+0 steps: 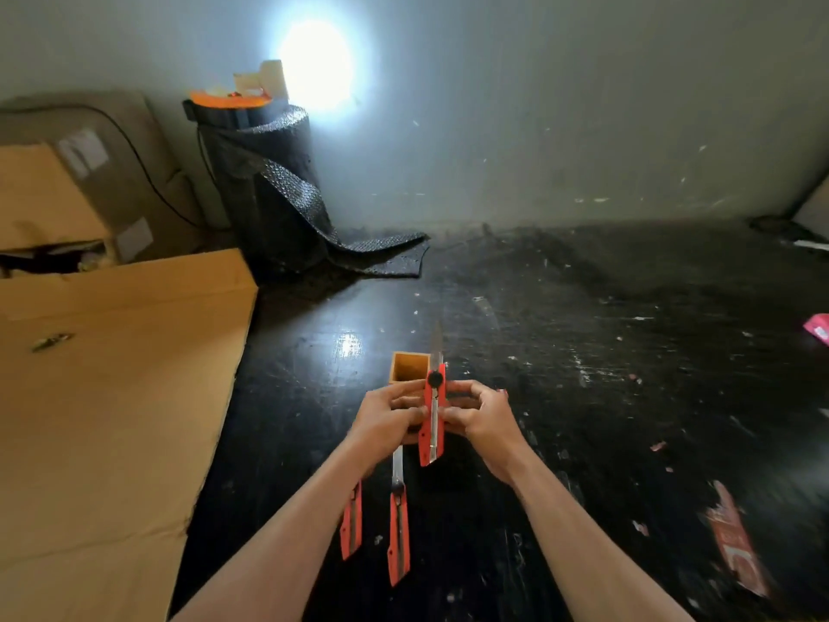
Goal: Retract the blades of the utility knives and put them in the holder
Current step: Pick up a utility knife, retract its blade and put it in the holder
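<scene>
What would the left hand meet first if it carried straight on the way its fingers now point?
The left hand points rightward at the held orange knife, which its fingertips already touch; the right hand lies just beyond it.

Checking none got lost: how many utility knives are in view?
3. One held knife between the left hand and right hand; a middle knife on the table; a left knife, partly under the left forearm. Others may be hidden.
</scene>
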### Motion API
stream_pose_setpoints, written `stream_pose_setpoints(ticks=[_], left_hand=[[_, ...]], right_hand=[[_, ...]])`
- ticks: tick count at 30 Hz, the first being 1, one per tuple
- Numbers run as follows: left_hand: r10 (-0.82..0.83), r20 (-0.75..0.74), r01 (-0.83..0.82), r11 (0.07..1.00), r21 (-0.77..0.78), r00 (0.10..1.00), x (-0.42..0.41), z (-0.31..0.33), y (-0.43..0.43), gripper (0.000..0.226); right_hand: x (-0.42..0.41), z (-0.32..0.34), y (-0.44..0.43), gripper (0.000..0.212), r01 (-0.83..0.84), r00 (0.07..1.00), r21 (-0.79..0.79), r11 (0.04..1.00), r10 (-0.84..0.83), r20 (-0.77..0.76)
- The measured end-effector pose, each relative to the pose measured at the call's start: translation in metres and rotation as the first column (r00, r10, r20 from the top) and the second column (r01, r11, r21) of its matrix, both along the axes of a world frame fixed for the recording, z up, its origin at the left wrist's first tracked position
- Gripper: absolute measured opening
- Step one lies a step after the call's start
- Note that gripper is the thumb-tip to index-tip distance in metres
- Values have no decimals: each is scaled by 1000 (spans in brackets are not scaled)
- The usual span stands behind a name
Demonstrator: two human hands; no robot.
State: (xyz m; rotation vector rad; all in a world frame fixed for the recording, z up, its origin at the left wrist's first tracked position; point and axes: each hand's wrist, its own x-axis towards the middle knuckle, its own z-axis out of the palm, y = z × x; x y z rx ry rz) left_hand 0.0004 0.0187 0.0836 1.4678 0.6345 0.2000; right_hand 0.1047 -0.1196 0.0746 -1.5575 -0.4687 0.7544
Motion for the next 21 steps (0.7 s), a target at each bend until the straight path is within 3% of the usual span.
stream_pose_setpoints(ticks=[4, 8, 12, 21], left_hand=[[-20, 91, 25, 998, -56, 996, -4, 36, 23, 40], [10, 146, -5, 999, -34, 989, -1, 61, 41, 48], [12, 172, -10, 1000, -16, 985, 1, 82, 44, 47], [63, 225, -57, 998, -33, 972, 5, 104, 54, 49]], right_hand=[[2, 37, 23, 33, -33, 992, 24, 999, 30, 121], [9, 69, 40, 45, -43, 941, 47, 998, 24, 339], [18, 96, 54, 32, -4, 857, -22, 1000, 15, 515], [14, 117, 51, 14, -108, 851, -8, 994, 96, 516]])
